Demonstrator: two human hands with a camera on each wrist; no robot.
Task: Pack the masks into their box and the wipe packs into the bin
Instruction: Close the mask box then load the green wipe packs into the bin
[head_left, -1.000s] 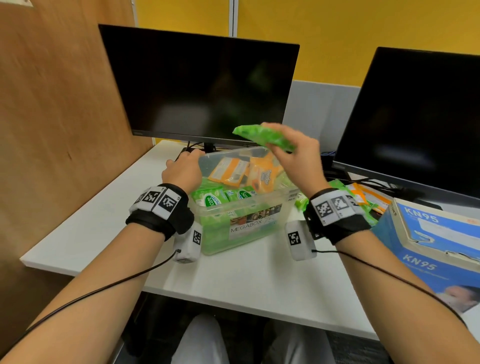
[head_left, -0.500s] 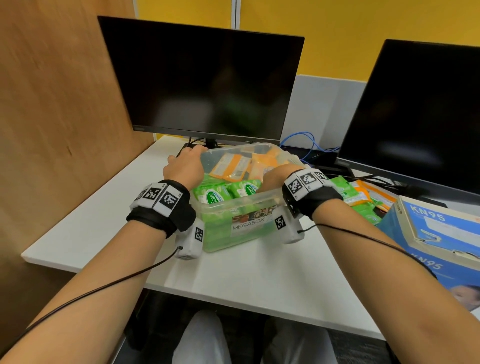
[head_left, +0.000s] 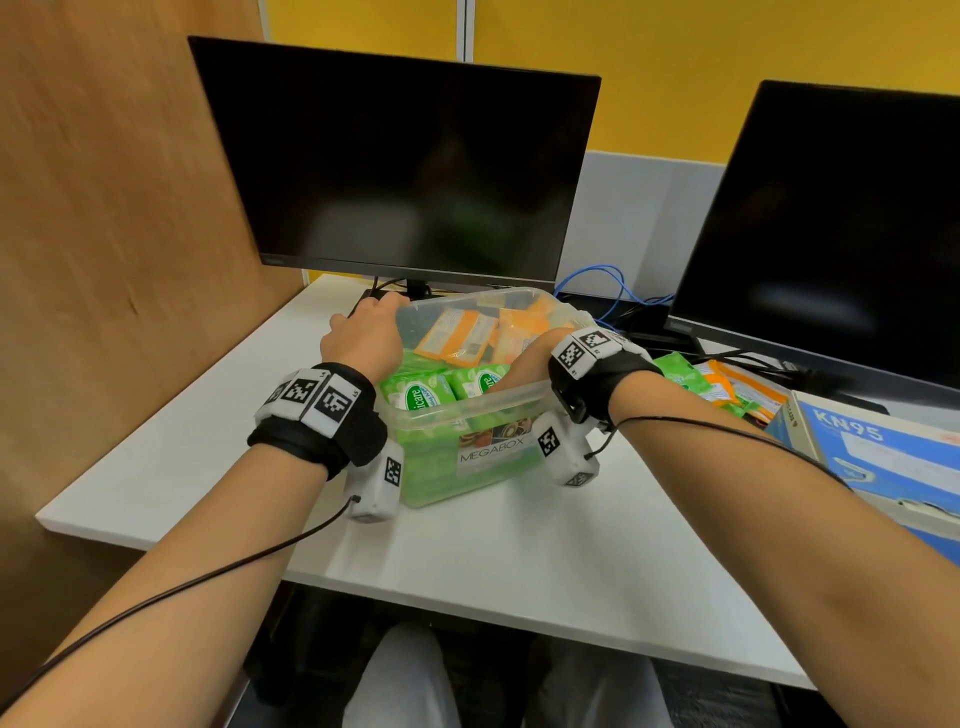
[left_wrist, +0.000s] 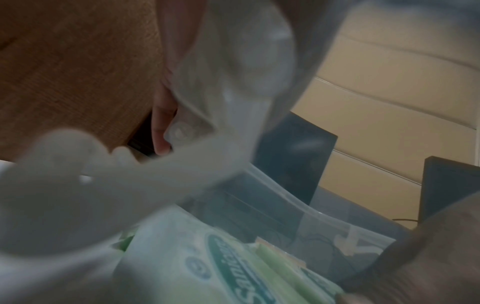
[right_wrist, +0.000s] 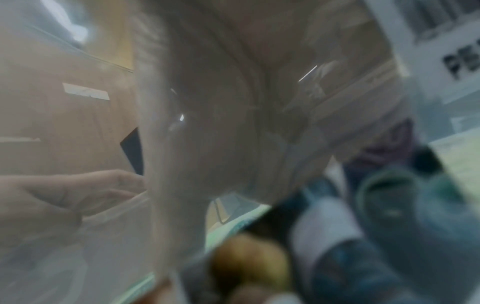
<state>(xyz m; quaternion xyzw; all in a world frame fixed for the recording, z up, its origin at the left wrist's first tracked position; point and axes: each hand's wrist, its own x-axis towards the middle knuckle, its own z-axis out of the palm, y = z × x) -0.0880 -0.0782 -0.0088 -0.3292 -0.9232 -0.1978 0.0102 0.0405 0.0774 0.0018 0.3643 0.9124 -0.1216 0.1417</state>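
Observation:
A clear plastic bin (head_left: 498, 405) marked MEGABOX stands mid-desk, holding green wipe packs (head_left: 415, 395) and orange wipe packs (head_left: 457, 332). My left hand (head_left: 363, 332) grips the bin's left rim, and a finger (left_wrist: 161, 131) curls round the rim's corner in the left wrist view. My right hand (head_left: 530, 358) reaches down inside the bin on its right side. Its fingers are hidden behind the wrist, and the right wrist view is too blurred to show them. More green and orange packs (head_left: 722, 384) lie loose on the desk right of the bin. A blue KN95 mask box (head_left: 883, 457) lies at the far right.
Two dark monitors (head_left: 405, 171) (head_left: 841, 234) stand close behind the bin, with cables (head_left: 597, 286) between them. A wooden partition (head_left: 104, 208) walls off the left. The white desk (head_left: 493, 545) runs from the bin to its front edge.
My right hand, which held a green pack above the bin, has come down into the bin; the pack is no longer seen in it. The left hand stays on the rim.

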